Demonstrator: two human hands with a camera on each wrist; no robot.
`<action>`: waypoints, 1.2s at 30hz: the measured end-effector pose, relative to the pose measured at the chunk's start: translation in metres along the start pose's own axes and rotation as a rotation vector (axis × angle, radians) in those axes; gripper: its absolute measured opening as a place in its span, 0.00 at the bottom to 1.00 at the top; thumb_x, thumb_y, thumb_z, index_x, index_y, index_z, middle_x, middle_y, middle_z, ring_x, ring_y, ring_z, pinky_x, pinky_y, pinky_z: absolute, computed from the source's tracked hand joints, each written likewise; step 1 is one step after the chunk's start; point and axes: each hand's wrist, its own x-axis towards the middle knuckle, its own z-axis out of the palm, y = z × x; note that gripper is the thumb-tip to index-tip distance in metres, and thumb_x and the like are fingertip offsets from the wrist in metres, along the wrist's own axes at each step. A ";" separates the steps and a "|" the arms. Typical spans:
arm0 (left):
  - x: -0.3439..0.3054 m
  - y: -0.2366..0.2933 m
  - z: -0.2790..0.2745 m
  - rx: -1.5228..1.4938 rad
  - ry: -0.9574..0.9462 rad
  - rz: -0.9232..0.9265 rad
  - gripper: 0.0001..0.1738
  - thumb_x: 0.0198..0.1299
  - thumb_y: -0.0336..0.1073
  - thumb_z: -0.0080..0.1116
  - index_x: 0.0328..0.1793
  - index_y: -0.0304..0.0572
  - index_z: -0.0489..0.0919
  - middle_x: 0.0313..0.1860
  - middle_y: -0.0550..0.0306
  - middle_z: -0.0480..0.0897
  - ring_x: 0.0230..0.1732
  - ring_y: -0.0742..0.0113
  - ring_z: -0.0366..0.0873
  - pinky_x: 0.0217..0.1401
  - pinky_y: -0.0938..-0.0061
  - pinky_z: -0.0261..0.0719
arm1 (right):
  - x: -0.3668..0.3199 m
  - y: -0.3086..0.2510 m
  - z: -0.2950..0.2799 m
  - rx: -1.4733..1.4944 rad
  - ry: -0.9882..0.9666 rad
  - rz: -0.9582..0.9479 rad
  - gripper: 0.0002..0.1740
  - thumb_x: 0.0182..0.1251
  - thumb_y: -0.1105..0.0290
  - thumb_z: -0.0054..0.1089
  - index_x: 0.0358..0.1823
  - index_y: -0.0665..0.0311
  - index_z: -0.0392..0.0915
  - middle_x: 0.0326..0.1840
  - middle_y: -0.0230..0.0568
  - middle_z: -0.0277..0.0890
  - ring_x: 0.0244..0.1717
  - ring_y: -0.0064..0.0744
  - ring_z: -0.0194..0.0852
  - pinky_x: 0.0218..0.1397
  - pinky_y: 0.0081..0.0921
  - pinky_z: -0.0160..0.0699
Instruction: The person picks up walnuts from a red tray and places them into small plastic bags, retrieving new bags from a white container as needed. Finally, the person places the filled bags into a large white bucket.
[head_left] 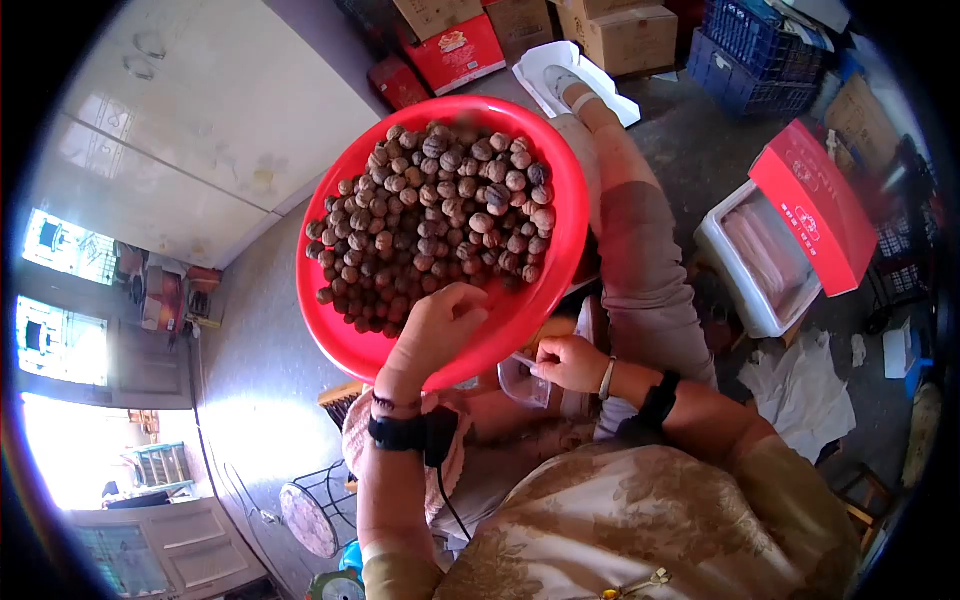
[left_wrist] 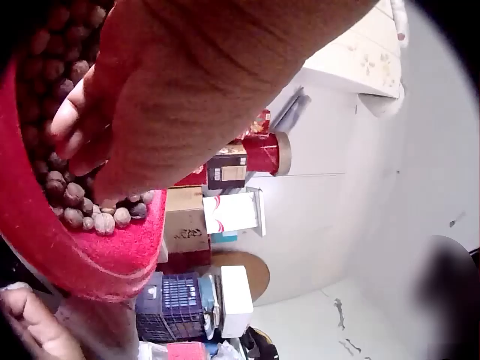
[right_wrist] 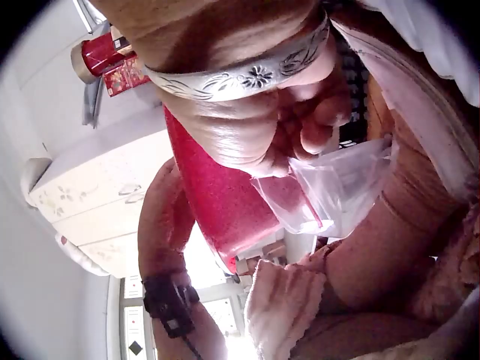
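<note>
A large red plastic basin [head_left: 572,215] holds a heap of brown walnuts [head_left: 430,215]. My left hand [head_left: 440,325] reaches over the basin's near side, its fingers loosely bent at the edge of the heap. In the left wrist view the fingertips [left_wrist: 69,112] are down among the walnuts [left_wrist: 73,193]. Beside the basin's near rim, my right hand [head_left: 572,364] pinches the edge of a small clear plastic bag [head_left: 525,382]. That bag [right_wrist: 337,187] hangs below the curled fingers in the right wrist view, with a red line along it.
To the right stands a white foam box [head_left: 715,240] with pinkish packets inside and a red lid [head_left: 815,205] leaning on it. Cardboard boxes [head_left: 632,40] and blue crates [head_left: 750,70] line the back. A white cabinet [head_left: 190,110] borders the left. A pink towel [head_left: 360,440] lies near the lap.
</note>
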 end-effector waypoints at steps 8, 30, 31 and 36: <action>0.052 -0.022 -0.003 0.089 0.037 -0.064 0.13 0.60 0.30 0.62 0.51 0.36 0.81 0.39 0.53 0.85 0.39 0.67 0.83 0.43 0.72 0.80 | 0.001 0.000 -0.004 -0.030 0.046 0.003 0.13 0.58 0.64 0.69 0.29 0.65 0.77 0.27 0.46 0.80 0.29 0.41 0.80 0.34 0.36 0.76; 0.107 -0.130 -0.018 0.493 0.521 -0.166 0.25 0.47 0.42 0.71 0.42 0.29 0.75 0.34 0.40 0.81 0.36 0.43 0.81 0.43 0.59 0.81 | 0.003 -0.002 -0.009 -0.083 0.005 0.106 0.13 0.59 0.62 0.66 0.31 0.65 0.79 0.28 0.48 0.81 0.32 0.46 0.82 0.37 0.39 0.77; 0.106 -0.126 -0.018 0.336 0.543 -0.251 0.23 0.47 0.39 0.69 0.44 0.30 0.73 0.36 0.42 0.79 0.37 0.47 0.80 0.43 0.60 0.82 | 0.003 -0.003 -0.009 -0.079 -0.009 0.123 0.13 0.59 0.61 0.65 0.32 0.65 0.79 0.28 0.49 0.81 0.32 0.46 0.82 0.37 0.40 0.77; 0.095 -0.139 -0.024 -0.625 0.421 -0.416 0.23 0.49 0.28 0.60 0.51 0.32 0.66 0.39 0.50 0.77 0.42 0.56 0.79 0.42 0.63 0.83 | 0.002 -0.005 -0.010 -0.071 -0.039 0.169 0.13 0.60 0.61 0.64 0.32 0.65 0.79 0.29 0.49 0.81 0.32 0.47 0.81 0.37 0.39 0.77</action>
